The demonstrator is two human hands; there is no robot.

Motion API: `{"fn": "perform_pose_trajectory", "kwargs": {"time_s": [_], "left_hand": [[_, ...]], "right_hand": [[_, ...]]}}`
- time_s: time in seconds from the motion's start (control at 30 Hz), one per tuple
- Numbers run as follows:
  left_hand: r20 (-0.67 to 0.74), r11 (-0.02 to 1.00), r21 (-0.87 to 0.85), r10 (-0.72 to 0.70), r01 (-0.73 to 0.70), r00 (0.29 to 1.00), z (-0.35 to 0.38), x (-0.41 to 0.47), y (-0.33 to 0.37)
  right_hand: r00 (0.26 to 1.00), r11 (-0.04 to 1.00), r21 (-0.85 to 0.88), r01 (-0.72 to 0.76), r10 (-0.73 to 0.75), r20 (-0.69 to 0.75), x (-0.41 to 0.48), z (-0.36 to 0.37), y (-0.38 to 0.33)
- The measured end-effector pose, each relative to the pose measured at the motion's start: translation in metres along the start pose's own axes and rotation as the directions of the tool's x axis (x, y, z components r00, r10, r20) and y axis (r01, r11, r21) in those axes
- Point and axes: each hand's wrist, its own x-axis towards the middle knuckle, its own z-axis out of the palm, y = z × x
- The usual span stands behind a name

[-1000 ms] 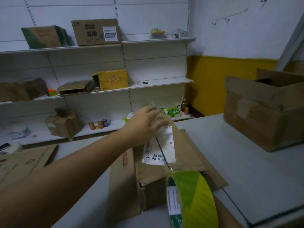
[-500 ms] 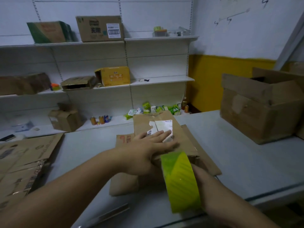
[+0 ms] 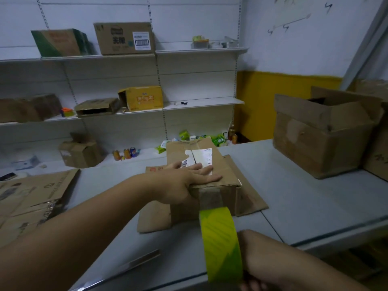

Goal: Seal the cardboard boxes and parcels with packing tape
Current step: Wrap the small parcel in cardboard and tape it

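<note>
Far left of the table point(image 3: 304, 206): flattened cardboard point(image 3: 31, 198) lying flat. Behind it, wall shelves point(image 3: 199, 101) with assorted cartons, and a few cans point(image 3: 126, 153) on the lowest one. Centre: left hand point(image 3: 184, 181) lies palm-down on top of the small cardboard box point(image 3: 226, 179), fingers straight and spread, pressing the top flaps flat, fingertips near the torn white label point(image 3: 201, 157). The box sits mid-table on a loose cardboard sheet point(image 3: 155, 219) that sticks out on both sides of it. A brownish tape strip point(image 3: 210, 198) runs down the box's near face; can't tell whether it joins the roll below. Just in front of the box, off the table surface: yellow-green tape roll point(image 3: 220, 244), standing on edge, its top close to the bottom of that strip. Right hand point(image 3: 258, 259) grips the roll from the right side; most fingers are hidden behind it, with curled fingertips visible at the bottom edge. Far right: big open box point(image 3: 315, 143) on the table, flaps up, well apart from the small box.
</note>
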Motion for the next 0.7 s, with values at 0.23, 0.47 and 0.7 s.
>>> {"fn": "perform_pose_trajectory", "kwargs": {"time_s": [0.23, 0.47, 0.7], "left_hand": [[-0.171, 0.969, -0.247, -0.045, 0.001, 0.984, 0.004, -0.008, -0.001], [-0.080, 0.996, 0.007, -0.092, 0.093, 0.993, 0.004, 0.000, 0.003], [-0.058, 0.972, 0.198, -0.117, 0.126, 0.991, 0.004, 0.001, 0.014]], "right_hand": [[0.960, 0.979, -0.095, 0.183, -0.199, -0.198, 0.024, -0.015, 0.002], [0.986, 0.964, -0.235, 0.122, -0.146, -0.084, 0.003, -0.011, 0.001], [0.969, 0.898, -0.440, -0.001, -0.108, -0.223, 0.006, -0.008, 0.000]]}}
